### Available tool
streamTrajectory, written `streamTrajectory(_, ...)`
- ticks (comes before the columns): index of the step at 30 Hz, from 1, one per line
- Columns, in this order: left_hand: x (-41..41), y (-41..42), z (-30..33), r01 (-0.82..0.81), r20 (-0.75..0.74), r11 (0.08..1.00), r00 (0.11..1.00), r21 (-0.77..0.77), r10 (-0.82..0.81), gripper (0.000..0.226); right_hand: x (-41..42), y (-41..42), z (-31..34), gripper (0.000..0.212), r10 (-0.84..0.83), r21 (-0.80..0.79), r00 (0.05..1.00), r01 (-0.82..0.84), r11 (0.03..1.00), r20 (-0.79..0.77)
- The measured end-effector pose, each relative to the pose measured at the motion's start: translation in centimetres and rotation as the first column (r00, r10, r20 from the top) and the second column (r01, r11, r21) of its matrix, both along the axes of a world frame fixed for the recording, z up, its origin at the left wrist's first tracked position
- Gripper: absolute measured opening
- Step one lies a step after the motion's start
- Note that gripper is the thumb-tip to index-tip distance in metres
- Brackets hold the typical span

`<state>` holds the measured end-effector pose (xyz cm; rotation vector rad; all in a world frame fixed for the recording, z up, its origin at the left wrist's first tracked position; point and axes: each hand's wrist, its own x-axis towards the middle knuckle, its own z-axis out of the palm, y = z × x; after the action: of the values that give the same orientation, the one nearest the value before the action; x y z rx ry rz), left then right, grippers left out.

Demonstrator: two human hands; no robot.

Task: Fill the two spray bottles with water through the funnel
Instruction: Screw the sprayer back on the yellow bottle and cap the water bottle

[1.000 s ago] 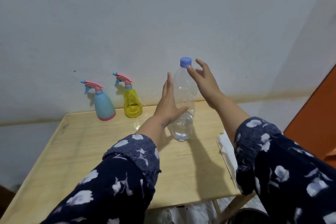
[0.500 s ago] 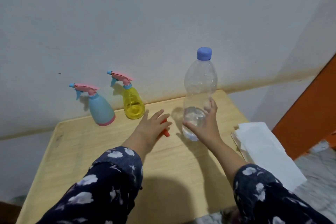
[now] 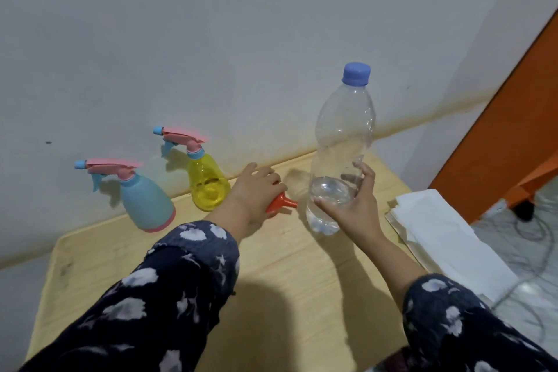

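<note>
A big clear bottle with a blue cap is held upright by the right hand, low down where a little water sits. The fingers are wrapped round its far side and the thumb is pressed on its near side. Whether its base is touching the table cannot be told. An orange funnel is covered by the left hand, just left of the bottle; its narrow spout is seen poking out to the right. The fingers of that hand are curled down over the funnel, but whether it is truly gripped cannot be told. A yellow spray bottle is stood at the back of the table by the wall, just beside the left hand. A blue spray bottle is stood further left, apart from the yellow one. Both have pink tops, still on. White paper is laid at the right edge of the table.
</note>
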<state>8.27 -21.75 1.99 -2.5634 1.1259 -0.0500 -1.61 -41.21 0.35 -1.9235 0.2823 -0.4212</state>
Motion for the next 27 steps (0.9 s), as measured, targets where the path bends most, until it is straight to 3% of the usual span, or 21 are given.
streamTrajectory(2, 0.7, -0.3, 0.3, -0.081, -0.028, 0.98, 0.997, -0.181, 0.077, 0.06, 0.7, -0.8, 0.4, 0.098, -0.021, 0.007, 1.0, 0.021, 1.0, 0.006)
streamTrajectory(4, 1.0, -1.2, 0.2, -0.215, -0.109, 0.904, 0.976, -0.371, 0.187, 0.068, 1.7, -2.1, 1.0, 0.099, -0.035, 0.005, 0.999, 0.035, 0.999, 0.013)
streamTrajectory(6, 1.0, -2.8, -0.1, -0.361, -0.234, 0.756, 0.932, -0.546, 0.276, 0.073, 3.2, -3.5, 1.6, 0.099, -0.03, 0.003, 0.999, 0.03, 1.0, 0.019)
streamTrajectory(8, 0.9, -4.9, -1.1, -0.504, -0.385, 0.551, 0.864, -0.665, 0.325, 0.075, 5.1, -5.2, 2.2, 0.099, -0.023, 0.002, 0.999, 0.023, 1.0, 0.028)
streamTrajectory(11, 1.2, -8.6, -3.0, -0.66, -0.573, 0.266, 0.747, -0.703, 0.338, 0.073, 8.2, -7.9, 2.5, 0.098, 0.001, -0.002, 0.999, -0.001, 1.0, 0.042)
streamTrajectory(14, 2.3, -12.0, -5.0, -0.715, -0.65, 0.123, 0.682, -0.688, 0.335, 0.069, 11.3, -10.4, 2.2, 0.096, 0.037, -0.014, 0.998, -0.037, 0.999, 0.041)
streamTrajectory(20, 5.6, -15.7, -8.3, -0.729, -0.668, 0.032, 0.643, -0.684, 0.375, 0.071, 16.3, -13.4, 0.6, 0.094, 0.123, 0.013, 0.991, -0.124, 0.992, 0.058)
streamTrajectory(27, 6.4, -16.3, -9.9, -0.724, -0.647, 0.078, 0.655, -0.686, 0.391, 0.072, 18.1, -14.3, -1.4, 0.096, 0.157, 0.03, 0.985, -0.159, 0.987, 0.073)
